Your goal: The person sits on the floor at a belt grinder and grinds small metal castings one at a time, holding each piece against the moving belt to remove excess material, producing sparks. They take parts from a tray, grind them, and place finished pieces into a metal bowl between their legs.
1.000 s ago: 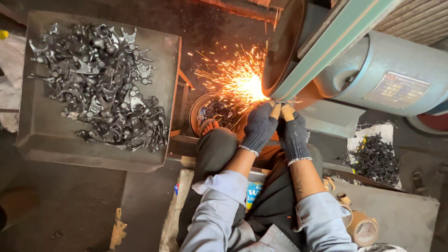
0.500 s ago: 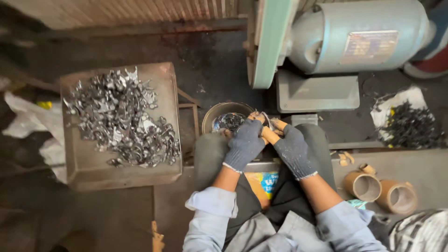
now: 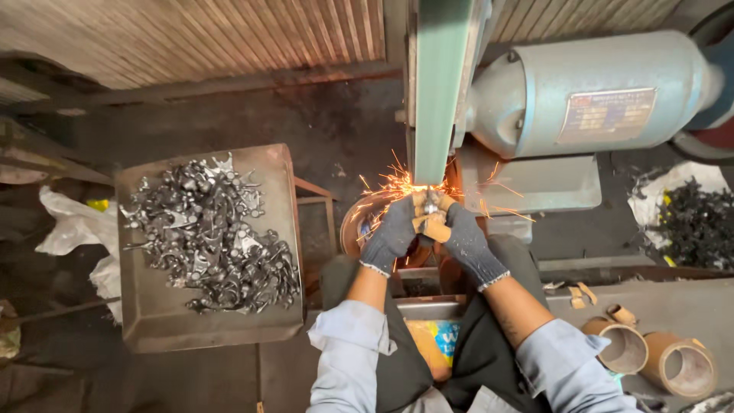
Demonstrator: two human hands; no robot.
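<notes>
Both grips are pinching one small metal part (image 3: 430, 206) between gloved fingertips: your left hand (image 3: 391, 235) is closing on it from the left, your right hand (image 3: 465, 241) from the right, and together you are pressing it up against the green sanding belt (image 3: 437, 92), where sparks (image 3: 390, 186) are flying off to the left. Judging by its look, the piece is stiff, small and light, but it is probably heating fast and the belt is likely tugging at it, so you are wise to be holding it by its rear end with padded fingertips, well back from the contact point; how much of it is sticking out of the grips I cannot tell. Just below the hands a round metal bowl (image 3: 353, 222) is sitting, partly hidden. To the right the grey motor housing (image 3: 596, 92) is resting on its base. On the left a square metal tray (image 3: 153, 321) is carrying a heap of similar bright pieces (image 3: 210, 237), and at the far right a darker pile (image 3: 697, 226) is lying on white sheeting. Two cardboard tubes (image 3: 650, 356) are lying near your right elbow.
</notes>
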